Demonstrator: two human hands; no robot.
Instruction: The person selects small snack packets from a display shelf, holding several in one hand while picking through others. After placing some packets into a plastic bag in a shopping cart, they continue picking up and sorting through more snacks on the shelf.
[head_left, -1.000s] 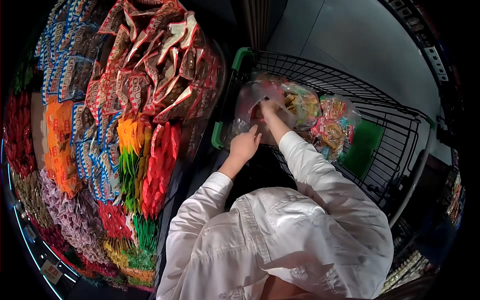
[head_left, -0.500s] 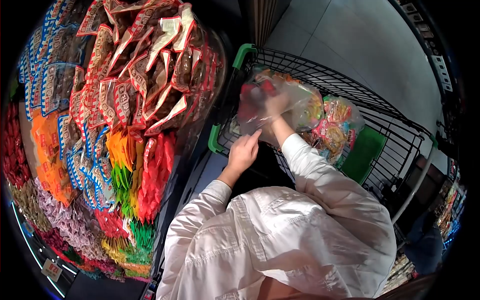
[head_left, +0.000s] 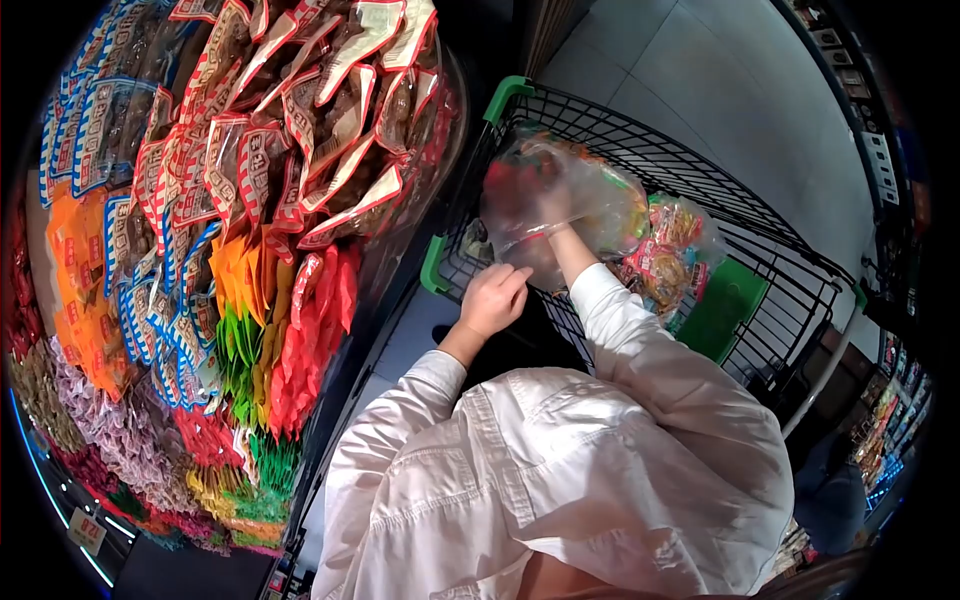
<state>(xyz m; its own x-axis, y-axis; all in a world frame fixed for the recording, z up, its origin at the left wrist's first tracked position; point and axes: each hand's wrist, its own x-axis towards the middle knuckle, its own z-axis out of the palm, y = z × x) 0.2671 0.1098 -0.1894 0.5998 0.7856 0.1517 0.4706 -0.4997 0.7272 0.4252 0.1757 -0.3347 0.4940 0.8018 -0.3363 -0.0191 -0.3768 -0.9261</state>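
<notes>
Inside the black wire shopping cart (head_left: 640, 134) with green corners lies a clear plastic bag (head_left: 600, 205) holding colourful packets. My right hand (head_left: 553, 208) is inside or behind the bag's cloudy plastic, so its fingers are blurred. At the bag's near edge, my left hand (head_left: 495, 300) has its fingers curled together, pinching the plastic's rim as far as shows. Touching that bag on the right is another clear bag (head_left: 675, 250) of wrapped snacks, beside a green panel (head_left: 722, 308).
A display on the left holds red-and-white packets (head_left: 240, 165), blue-striped packets (head_left: 110, 135), orange packets (head_left: 80, 290) and red packets (head_left: 315, 330). A price card (head_left: 87, 531) is at lower left. Shelves (head_left: 885, 430) stand at far right, near a person's dark clothing (head_left: 832, 495).
The view has shifted slightly, with the display now lower left. My left hand's extended index finger has curled in. My right hand has moved slightly within the plastic.
</notes>
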